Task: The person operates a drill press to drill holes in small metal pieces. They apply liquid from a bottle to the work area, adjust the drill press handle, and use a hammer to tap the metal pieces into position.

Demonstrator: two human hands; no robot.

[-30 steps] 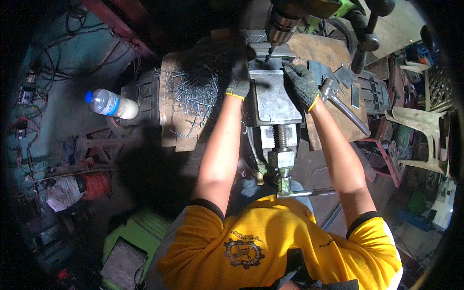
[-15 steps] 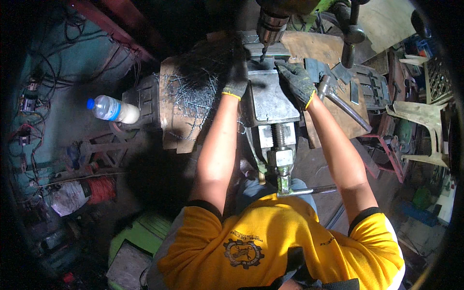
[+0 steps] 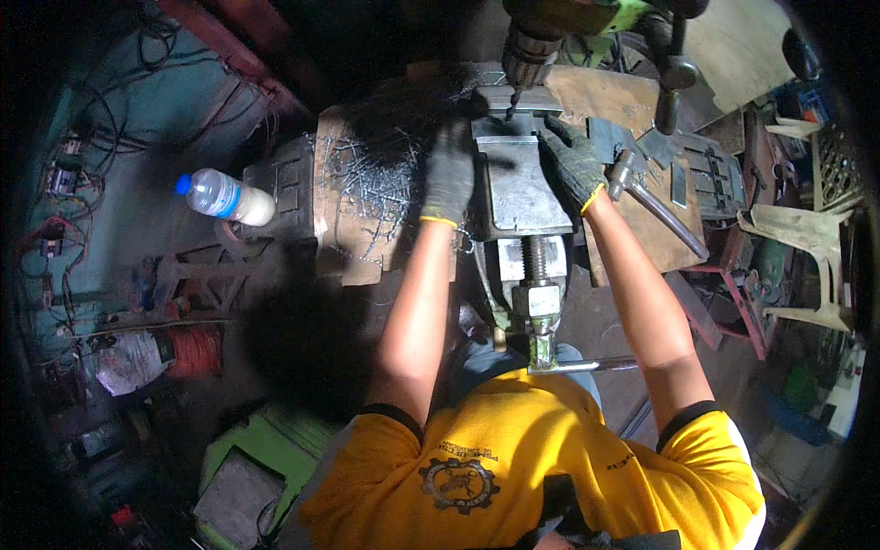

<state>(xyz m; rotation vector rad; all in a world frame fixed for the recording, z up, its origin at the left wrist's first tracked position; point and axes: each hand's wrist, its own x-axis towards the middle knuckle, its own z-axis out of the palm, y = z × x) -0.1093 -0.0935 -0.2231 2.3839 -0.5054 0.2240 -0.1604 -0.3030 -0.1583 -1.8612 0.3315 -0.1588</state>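
Observation:
A grey machine vise [image 3: 522, 188] stands in front of me, with a flat dark metal piece [image 3: 519, 125] at its jaws. Above the piece hangs a drill chuck [image 3: 530, 60] with a twist bit [image 3: 514, 103] pointing down. My left hand [image 3: 449, 179], in a dark knit glove with a yellow cuff, is beside the vise's left side; its fingers are blurred and shadowed. On the other side, my right hand [image 3: 572, 163] wears a matching glove, its fingers stretched along the jaw's right end. Whether those fingertips touch the metal piece I cannot tell.
Metal shavings [image 3: 371, 179] litter a wooden board on the left, near a water bottle [image 3: 225, 198]. A hammer [image 3: 655, 203] and flat metal plates [image 3: 612, 137] lie on the right. The vise's handle [image 3: 587, 365] sticks out close to my body. A broken plastic chair [image 3: 807, 247] stands farther right.
My left hand has drawn back from the vise jaws toward me. My right hand stays beside the jaw's right end. The whole view has shifted slightly.

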